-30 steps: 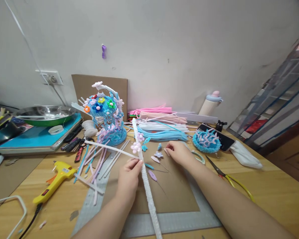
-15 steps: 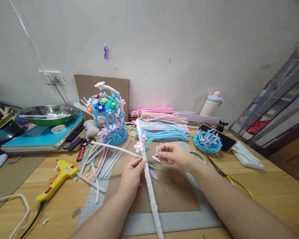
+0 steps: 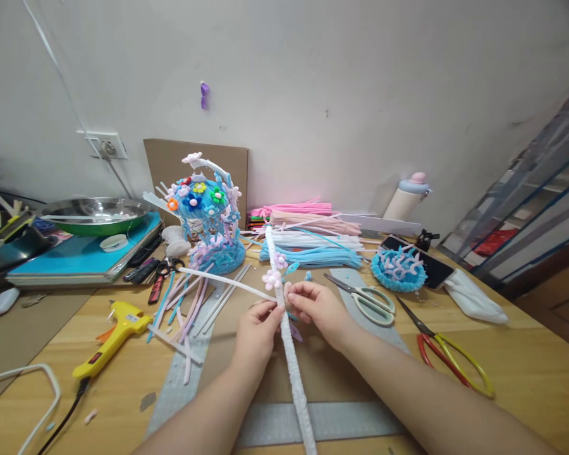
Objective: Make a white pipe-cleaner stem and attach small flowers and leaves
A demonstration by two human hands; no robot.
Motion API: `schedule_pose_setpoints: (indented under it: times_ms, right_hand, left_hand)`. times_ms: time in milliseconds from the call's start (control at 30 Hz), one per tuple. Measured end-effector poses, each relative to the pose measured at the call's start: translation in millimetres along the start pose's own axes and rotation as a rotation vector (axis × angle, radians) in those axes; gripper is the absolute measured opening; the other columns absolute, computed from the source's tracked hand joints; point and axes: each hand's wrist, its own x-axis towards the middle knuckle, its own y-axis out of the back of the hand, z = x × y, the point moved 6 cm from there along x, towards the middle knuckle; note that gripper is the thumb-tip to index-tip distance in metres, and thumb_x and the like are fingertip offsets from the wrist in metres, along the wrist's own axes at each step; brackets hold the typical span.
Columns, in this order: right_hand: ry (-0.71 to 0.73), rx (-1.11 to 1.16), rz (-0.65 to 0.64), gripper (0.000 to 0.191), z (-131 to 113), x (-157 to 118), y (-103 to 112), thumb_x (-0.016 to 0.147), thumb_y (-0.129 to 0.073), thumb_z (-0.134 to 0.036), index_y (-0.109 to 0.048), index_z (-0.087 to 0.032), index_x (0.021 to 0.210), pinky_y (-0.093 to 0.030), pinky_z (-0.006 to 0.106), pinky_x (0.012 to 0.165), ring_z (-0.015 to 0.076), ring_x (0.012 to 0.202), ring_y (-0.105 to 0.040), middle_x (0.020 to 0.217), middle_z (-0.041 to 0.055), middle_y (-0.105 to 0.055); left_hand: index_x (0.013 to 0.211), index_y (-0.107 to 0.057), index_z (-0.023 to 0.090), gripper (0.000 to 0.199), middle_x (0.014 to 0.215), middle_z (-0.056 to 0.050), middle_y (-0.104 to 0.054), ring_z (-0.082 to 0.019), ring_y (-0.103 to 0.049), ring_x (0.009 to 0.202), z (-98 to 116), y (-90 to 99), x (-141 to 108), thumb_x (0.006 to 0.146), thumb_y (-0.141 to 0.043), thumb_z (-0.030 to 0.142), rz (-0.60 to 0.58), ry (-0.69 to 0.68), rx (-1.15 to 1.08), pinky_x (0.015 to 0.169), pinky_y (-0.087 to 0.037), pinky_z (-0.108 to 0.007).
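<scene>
A long white stem (image 3: 291, 363), wrapped in fuzzy pipe cleaner, runs upright over the brown board. My left hand (image 3: 258, 335) is closed round it, thumb and fingers pinching just below two pink pipe-cleaner flowers (image 3: 272, 279). From that grip a loose white pipe cleaner (image 3: 227, 280) sticks out to the left. On the stem's other side, my right hand (image 3: 321, 311) pinches a small pale pink leaf-shaped piece (image 3: 287, 291) close against the stem. Behind the stem, a blue leaf piece (image 3: 291, 270) shows. A purple leaf piece (image 3: 296, 333) is partly hidden below my right hand.
Left are a yellow glue gun (image 3: 111, 335) and loose pipe cleaners (image 3: 189, 316). A blue jellyfish-like model (image 3: 208, 215) stands behind. Pipe-cleaner bundles (image 3: 313, 240) lie at the back. Right are white-handled scissors (image 3: 365, 298), red-and-yellow scissors (image 3: 455, 360) and a blue fuzzy base (image 3: 398, 270).
My right hand has moved left and brought the pale pink piece up to the stem. My left hand keeps its grip. The view has shifted slightly; both scissors now show more fully.
</scene>
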Motion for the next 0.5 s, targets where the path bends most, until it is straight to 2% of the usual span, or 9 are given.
schedule_pose_setpoints:
  times_ms: [67, 133, 233, 333, 500]
  right_hand:
    - [-0.004, -0.060, 0.048, 0.032, -5.4, 5.7, 15.9, 0.070, -0.063, -0.046, -0.053, -0.016, 0.074, -0.025, 0.019, 0.042, 0.0060, 0.046, -0.040, 0.057, -0.0032, -0.052]
    - [-0.019, -0.239, 0.056, 0.036, -8.3, 13.1, 34.9, 0.073, -0.058, -0.051, -0.052, -0.016, 0.072, -0.026, 0.019, 0.043, 0.0059, 0.045, -0.040, 0.060, -0.0026, -0.053]
    - [-0.077, -0.567, -0.028, 0.040, -0.1, 22.6, 57.1, 0.075, -0.053, -0.055, -0.057, -0.015, 0.074, -0.028, 0.020, 0.043, 0.0056, 0.042, -0.038, 0.060, -0.0018, -0.055]
    - [-0.119, -0.702, -0.096, 0.035, 16.2, 27.3, 68.0, 0.073, -0.058, -0.049, -0.061, -0.014, 0.077, -0.028, 0.020, 0.042, 0.0076, 0.042, -0.041, 0.057, -0.0012, -0.057]
    - [-0.061, -0.915, -0.004, 0.024, 23.1, 30.7, 73.3, 0.073, -0.062, -0.038, -0.056, -0.017, 0.084, -0.028, 0.020, 0.046, 0.0093, 0.049, -0.045, 0.060, -0.0024, -0.058]
  left_hand:
    - [0.070, -0.070, 0.013, 0.023, 0.067, 0.000, -0.051, -0.010, -0.046, 0.057, 0.4, 5.6, 0.7, 0.065, -0.069, 0.036, 0.058, -0.003, -0.001, 0.050, -0.035, -0.021]
    - [0.072, -0.069, 0.013, 0.024, 0.068, 0.000, -0.051, -0.009, -0.045, 0.058, 1.2, 12.1, 1.1, 0.065, -0.069, 0.037, 0.122, -0.005, -0.004, 0.051, -0.035, -0.020]
    - [0.074, -0.068, 0.013, 0.026, 0.069, -0.001, -0.054, -0.010, -0.046, 0.059, 1.5, 19.1, 1.7, 0.064, -0.070, 0.037, 0.188, 0.003, -0.014, 0.053, -0.036, -0.021]
    - [0.074, -0.068, 0.012, 0.029, 0.066, 0.000, -0.054, -0.010, -0.045, 0.057, 0.3, 21.2, 2.5, 0.061, -0.071, 0.038, 0.216, 0.020, -0.028, 0.053, -0.036, -0.021]
    - [0.072, -0.069, 0.012, 0.033, 0.059, 0.002, -0.052, -0.009, -0.042, 0.052, -0.3, 20.3, 2.6, 0.056, -0.073, 0.040, 0.225, 0.046, -0.040, 0.050, -0.034, -0.021]
